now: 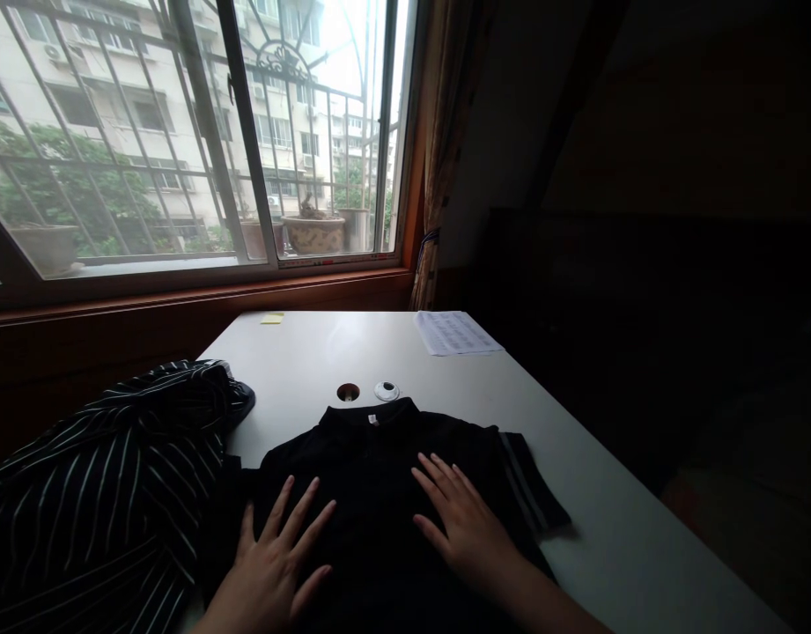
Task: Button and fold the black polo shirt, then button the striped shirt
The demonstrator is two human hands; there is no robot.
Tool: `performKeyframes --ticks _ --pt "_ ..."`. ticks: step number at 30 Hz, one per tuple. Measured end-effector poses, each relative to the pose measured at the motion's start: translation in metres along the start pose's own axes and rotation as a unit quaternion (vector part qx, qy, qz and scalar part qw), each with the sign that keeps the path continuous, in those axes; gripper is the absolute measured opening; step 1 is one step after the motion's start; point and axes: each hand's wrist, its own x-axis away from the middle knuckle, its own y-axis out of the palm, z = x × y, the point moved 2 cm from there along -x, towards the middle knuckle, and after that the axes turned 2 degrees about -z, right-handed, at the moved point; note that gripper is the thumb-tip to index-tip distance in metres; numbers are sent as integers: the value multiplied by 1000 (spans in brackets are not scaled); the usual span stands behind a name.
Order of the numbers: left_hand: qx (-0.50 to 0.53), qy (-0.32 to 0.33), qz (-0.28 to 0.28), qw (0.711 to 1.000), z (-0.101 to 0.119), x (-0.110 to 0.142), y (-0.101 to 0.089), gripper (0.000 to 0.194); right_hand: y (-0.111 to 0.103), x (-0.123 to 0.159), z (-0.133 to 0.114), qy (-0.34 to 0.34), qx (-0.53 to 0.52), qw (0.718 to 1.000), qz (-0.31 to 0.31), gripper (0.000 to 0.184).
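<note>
A black short-sleeved shirt (372, 493) lies spread on the white table (616, 528), its collar toward the window and a small white label inside the neck. The right sleeve (534, 484) has grey stripes and lies out to the side. My left hand (269, 563) rests flat on the left part of the shirt, fingers spread. On the right part, my right hand (461, 519) also lies flat with its fingers stretched out. Neither hand grips the cloth. The lower part of the shirt runs out of view.
A heap of black-and-white striped cloth (114, 475) lies at the left, close to the shirt. Beyond the collar are a round hole (348, 393) and a white round cover (387, 390). Printed sheets (456, 333) and a yellow sticky note (272, 318) lie at the far edge.
</note>
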Motion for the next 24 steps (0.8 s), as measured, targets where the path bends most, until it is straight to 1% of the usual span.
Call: performKeyframes --ticks 4,7,9,13,19,24 --pt "16 -5 -22 1000 -7 -13 -3 67 -9 0 36 28 27 999 10 63" --pt "30 -8 -35 999 -17 -27 -7 64 -15 -10 60 44 43 998 10 64" --pt "40 -9 -34 999 -24 -37 -9 63 -18 -18 71 43 46 998 5 64" --pt "52 -11 -39 998 -37 -56 -11 61 -23 -37 83 43 51 998 6 63" --pt "58 -22 -48 997 -59 -87 -9 61 -27 -67 95 41 78 996 0 65" --pt "55 -24 -41 997 -73 -111 -10 59 -30 -89 103 41 81 996 -10 68"
